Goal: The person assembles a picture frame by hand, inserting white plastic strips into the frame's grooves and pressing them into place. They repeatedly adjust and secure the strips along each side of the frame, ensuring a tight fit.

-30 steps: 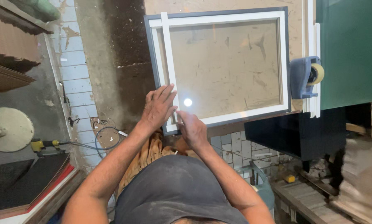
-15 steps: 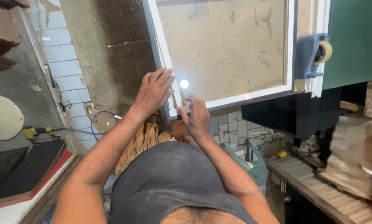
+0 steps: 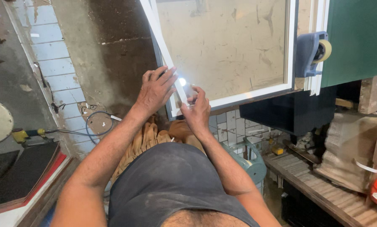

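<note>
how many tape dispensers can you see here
1. A blue tape dispenser sits at the right edge of the white frame, beside the green panel. Others may be hidden.

Dark grey sleeveless top, dusty; bare arms; left hand (image 3: 154,90), right hand (image 3: 197,111) ungloved.

Even, moderately bright light with soft shadows. A small white glare spot burns out on the glass pane (image 3: 226,46) at its lower left corner, between the hands. Focus is sharp throughout; straight edges bow slightly toward the frame borders.
</note>
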